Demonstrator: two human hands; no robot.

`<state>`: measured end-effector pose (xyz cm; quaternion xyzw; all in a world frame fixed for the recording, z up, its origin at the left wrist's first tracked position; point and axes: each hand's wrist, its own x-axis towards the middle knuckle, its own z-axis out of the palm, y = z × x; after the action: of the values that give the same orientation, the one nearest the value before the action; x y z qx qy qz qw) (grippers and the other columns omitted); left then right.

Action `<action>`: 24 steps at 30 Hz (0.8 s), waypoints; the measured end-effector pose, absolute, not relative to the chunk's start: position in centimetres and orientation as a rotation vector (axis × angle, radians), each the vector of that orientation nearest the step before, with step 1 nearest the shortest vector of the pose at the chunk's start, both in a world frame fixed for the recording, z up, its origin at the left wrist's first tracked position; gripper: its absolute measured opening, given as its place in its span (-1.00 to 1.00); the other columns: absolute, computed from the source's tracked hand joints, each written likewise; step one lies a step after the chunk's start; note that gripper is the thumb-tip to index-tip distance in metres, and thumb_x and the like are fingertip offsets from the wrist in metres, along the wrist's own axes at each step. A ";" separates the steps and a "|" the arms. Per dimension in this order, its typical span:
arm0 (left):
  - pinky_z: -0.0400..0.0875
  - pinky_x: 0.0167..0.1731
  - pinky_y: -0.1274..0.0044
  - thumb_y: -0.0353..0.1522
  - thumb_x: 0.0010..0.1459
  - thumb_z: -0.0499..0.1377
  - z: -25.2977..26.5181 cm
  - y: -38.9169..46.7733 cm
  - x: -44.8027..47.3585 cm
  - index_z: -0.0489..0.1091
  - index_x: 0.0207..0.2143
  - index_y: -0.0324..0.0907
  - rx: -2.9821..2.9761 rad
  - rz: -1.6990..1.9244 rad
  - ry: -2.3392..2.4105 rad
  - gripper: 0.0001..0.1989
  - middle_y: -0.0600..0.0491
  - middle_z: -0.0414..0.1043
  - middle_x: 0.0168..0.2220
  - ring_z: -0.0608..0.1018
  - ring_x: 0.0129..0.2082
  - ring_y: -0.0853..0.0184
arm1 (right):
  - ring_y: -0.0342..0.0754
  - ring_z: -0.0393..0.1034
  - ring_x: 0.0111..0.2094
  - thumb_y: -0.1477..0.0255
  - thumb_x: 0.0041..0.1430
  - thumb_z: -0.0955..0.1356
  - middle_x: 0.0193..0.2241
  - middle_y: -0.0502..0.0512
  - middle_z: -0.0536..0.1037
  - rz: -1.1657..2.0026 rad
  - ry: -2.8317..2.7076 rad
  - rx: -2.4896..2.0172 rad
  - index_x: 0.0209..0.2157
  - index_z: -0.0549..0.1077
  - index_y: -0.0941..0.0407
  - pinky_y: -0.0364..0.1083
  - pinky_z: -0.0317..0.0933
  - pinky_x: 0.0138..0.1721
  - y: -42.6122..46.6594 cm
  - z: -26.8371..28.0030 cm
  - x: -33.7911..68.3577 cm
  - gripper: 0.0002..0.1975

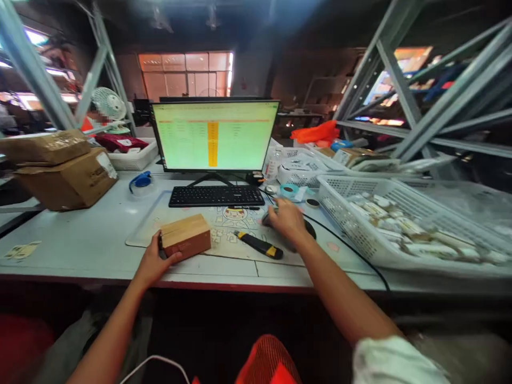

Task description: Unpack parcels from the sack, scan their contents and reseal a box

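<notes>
My left hand (158, 258) grips the left end of a small brown cardboard box (187, 245), thumb along its near side. The box rests at the front edge of a printed desk mat (150, 232). On the right, my right hand (288, 220) lies over a dark computer mouse (265, 218), which its fingers mostly cover. Under the wrist is a dark rounded pad (311, 230). Between the hands lies a black and yellow utility knife (260, 245). Behind it are a black pen (244, 208) and a keyboard (216, 196), below a lit monitor (244, 136) showing a table.
Two stacked cartons (76, 178) stand at the left, near a blue tape roll (141, 180). A white perforated basket (348, 226) of small wrapped packages fills the right side. A black cable (360, 256) runs over the desk's front edge. Metal frames rise on both sides.
</notes>
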<state>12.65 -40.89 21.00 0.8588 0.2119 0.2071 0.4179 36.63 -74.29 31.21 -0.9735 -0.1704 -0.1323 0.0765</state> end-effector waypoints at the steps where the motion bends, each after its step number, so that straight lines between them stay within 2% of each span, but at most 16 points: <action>1: 0.30 0.22 0.12 0.03 -0.05 0.40 21.1 -40.8 12.7 0.01 0.37 -0.17 2.165 0.507 0.535 0.08 -0.29 0.31 0.25 0.38 0.26 -0.09 | 0.18 0.33 0.17 0.41 0.41 0.12 0.15 0.41 0.46 -0.340 -0.617 -2.891 0.20 0.36 0.29 -0.01 0.18 0.14 -72.8 31.7 37.7 -0.54; 3: 0.33 0.20 0.14 0.04 -0.04 0.39 21.3 -40.6 12.7 -0.01 0.38 -0.16 2.182 0.488 0.535 0.08 -0.27 0.31 0.25 0.40 0.25 -0.08 | 0.07 0.38 0.12 0.45 0.36 0.21 0.10 0.26 0.52 -0.185 -0.756 -2.872 0.14 0.45 0.18 -0.11 0.19 0.12 -69.9 31.9 40.1 -0.61; 5: 0.32 0.20 0.13 0.04 -0.03 0.38 21.3 -40.4 12.8 -0.02 0.38 -0.16 2.192 0.475 0.534 0.07 -0.28 0.30 0.26 0.39 0.26 -0.08 | 0.05 0.41 0.07 0.48 0.30 0.27 0.02 0.20 0.58 -0.061 -0.821 -2.872 0.03 0.53 0.14 -0.14 0.21 0.08 -67.4 31.5 42.2 -0.67; 10: 0.29 0.21 0.11 0.03 -0.01 0.36 21.2 -40.4 12.9 -0.04 0.40 -0.19 2.207 0.446 0.527 0.08 -0.30 0.29 0.27 0.38 0.27 -0.10 | 0.19 0.45 0.02 0.53 0.26 0.29 -0.06 0.39 0.59 0.039 -0.816 -2.925 -0.07 0.57 0.23 -0.02 0.27 0.03 -64.5 29.9 44.6 -0.71; 15: 0.27 0.22 0.11 0.03 -0.01 0.37 21.3 -40.6 12.9 -0.03 0.40 -0.17 2.186 0.459 0.517 0.07 -0.28 0.28 0.27 0.37 0.27 -0.09 | 0.20 0.41 0.08 0.52 0.29 0.26 -0.02 0.39 0.56 0.014 -0.823 -2.923 -0.01 0.53 0.21 0.03 0.25 0.08 -64.6 29.8 45.0 -0.69; 19: 0.27 0.23 0.11 0.02 -0.04 0.39 21.5 -40.6 12.8 -0.02 0.39 -0.21 2.170 0.456 0.521 0.09 -0.31 0.27 0.28 0.36 0.27 -0.10 | 0.22 0.41 0.06 0.57 0.25 0.28 -0.09 0.39 0.58 0.026 -0.873 -2.862 -0.09 0.55 0.24 0.06 0.27 0.07 -63.9 31.3 44.1 -0.73; 20: 0.26 0.23 0.12 0.01 -0.05 0.40 21.6 -40.6 12.8 -0.01 0.39 -0.22 2.159 0.461 0.512 0.10 -0.30 0.27 0.27 0.36 0.27 -0.09 | 0.20 0.42 0.05 0.58 0.24 0.28 -0.08 0.38 0.58 0.013 -0.899 -2.829 -0.07 0.54 0.25 0.05 0.28 0.07 -63.6 32.0 43.3 -0.72; 22: 0.24 0.25 0.13 0.00 -0.07 0.41 21.6 -40.6 12.8 0.01 0.38 -0.22 2.141 0.462 0.492 0.10 -0.28 0.29 0.26 0.37 0.27 -0.07 | 0.10 0.40 0.07 0.59 0.26 0.26 -0.01 0.30 0.56 -0.062 -0.986 -2.726 0.07 0.47 0.21 0.00 0.26 0.10 -63.3 34.0 40.4 -0.63; 24: 0.23 0.26 0.13 -0.01 -0.08 0.41 21.7 -40.7 12.8 0.01 0.38 -0.22 2.137 0.449 0.496 0.10 -0.27 0.30 0.26 0.37 0.27 -0.06 | -0.04 0.41 0.03 0.56 0.31 0.23 0.05 0.16 0.54 -0.168 -1.166 -2.467 0.28 0.27 0.10 -0.07 0.27 0.11 -64.0 36.3 35.7 -0.48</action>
<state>12.83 -40.66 21.69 0.8588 0.1995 0.1806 0.4359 35.66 -63.97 36.26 -0.8837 -0.4177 -0.0603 0.2023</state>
